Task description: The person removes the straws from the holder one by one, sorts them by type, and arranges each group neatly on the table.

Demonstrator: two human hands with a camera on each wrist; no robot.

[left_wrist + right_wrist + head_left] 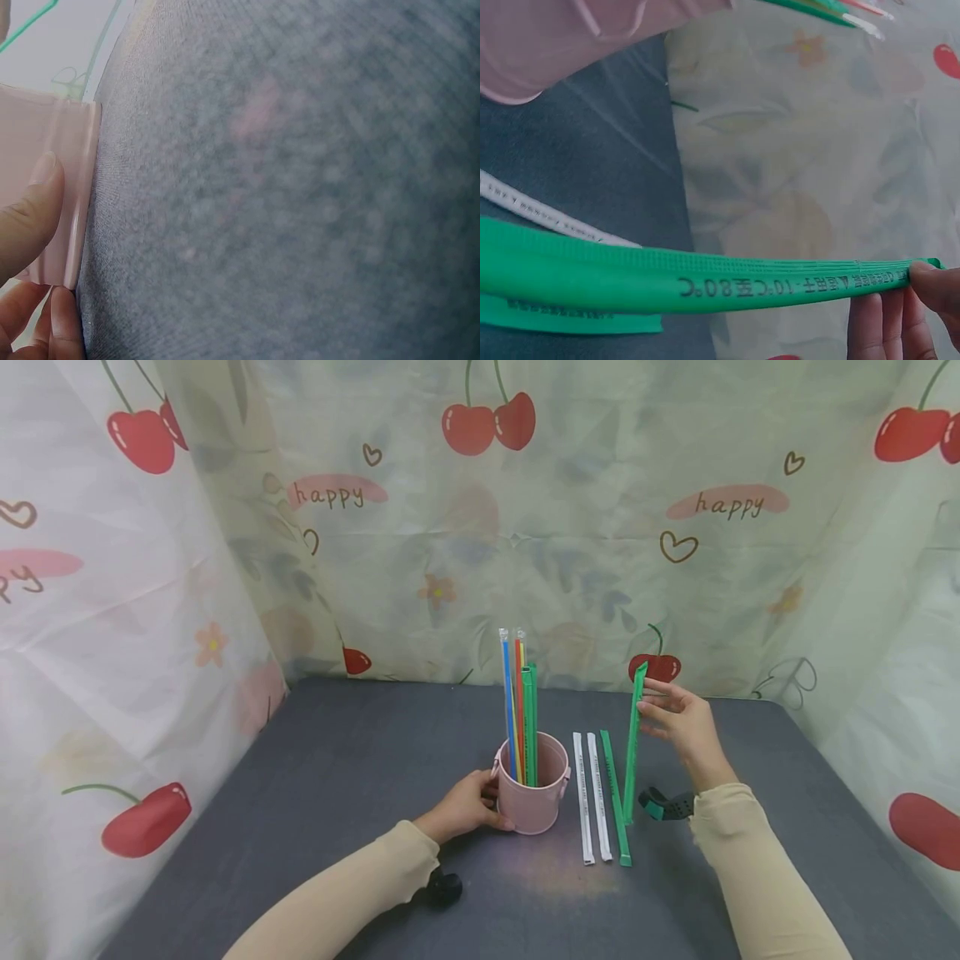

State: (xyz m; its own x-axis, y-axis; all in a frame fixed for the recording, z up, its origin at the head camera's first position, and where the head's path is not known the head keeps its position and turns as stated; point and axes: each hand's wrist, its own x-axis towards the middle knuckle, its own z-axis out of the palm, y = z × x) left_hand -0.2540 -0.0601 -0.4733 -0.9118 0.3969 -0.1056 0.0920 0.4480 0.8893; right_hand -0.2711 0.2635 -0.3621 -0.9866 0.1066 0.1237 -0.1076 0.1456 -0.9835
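A small pink bucket [528, 810] stands upright on the table, holding several wrapped straws [517, 710] in blue, yellow, red and green. My left hand [467, 806] holds the bucket low on its left side; in the left wrist view the thumb [34, 217] presses on its wall, with fingers curled near the base. To the right, my right hand [678, 718] pinches a green paper-wrapped straw [780, 289] near its top end. That straw stands nearly upright, leaning slightly, with its lower end close over the table. Chinese print and a temperature range show on its wrapper.
Between bucket and right hand lie two white wrapped straws [583, 797] and a green wrapped straw [617, 802], side by side on the dark grey table [360, 752]. A cherry-printed curtain [585, 510] hangs behind and at both sides. Dark wrist devices [444, 890] sit on both arms.
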